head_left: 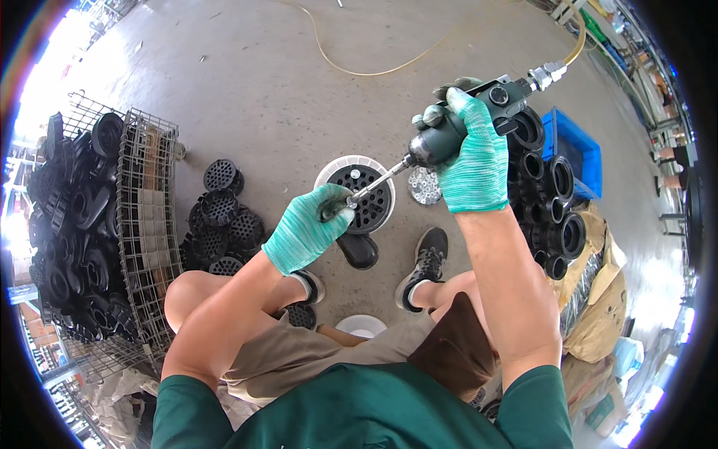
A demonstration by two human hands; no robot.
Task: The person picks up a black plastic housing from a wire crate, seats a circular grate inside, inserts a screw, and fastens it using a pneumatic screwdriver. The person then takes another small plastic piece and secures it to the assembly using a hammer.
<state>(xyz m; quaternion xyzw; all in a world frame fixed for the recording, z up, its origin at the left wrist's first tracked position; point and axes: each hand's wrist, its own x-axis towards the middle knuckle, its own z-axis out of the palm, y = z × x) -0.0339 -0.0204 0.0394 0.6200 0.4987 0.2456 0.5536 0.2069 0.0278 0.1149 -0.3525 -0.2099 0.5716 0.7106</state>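
Observation:
My right hand point(479, 153), in a green-and-grey work glove, is wrapped around a dark air screwdriver point(441, 138). Its long silver bit point(385, 182) slants down to the left. At the bit's tip my left hand point(308, 228), gloved the same way, is closed in a pinch; a small metallic piece shows there, too small to name. Beneath lies a black round perforated grate point(372, 213) inside a white ring-shaped rim point(333, 169), with a shiny disc on the grate. A black rounded pipe-like part point(359, 252) sticks out toward me.
Left stands a wire cage point(149, 202) heaped with black parts, beside stacked black grates point(221, 206). A bag of small shiny pieces point(425, 185) lies near the ring. Black pipe fittings point(557, 179) and a blue crate point(576, 153) are at right. A yellowish air hose point(366, 73) crosses the floor.

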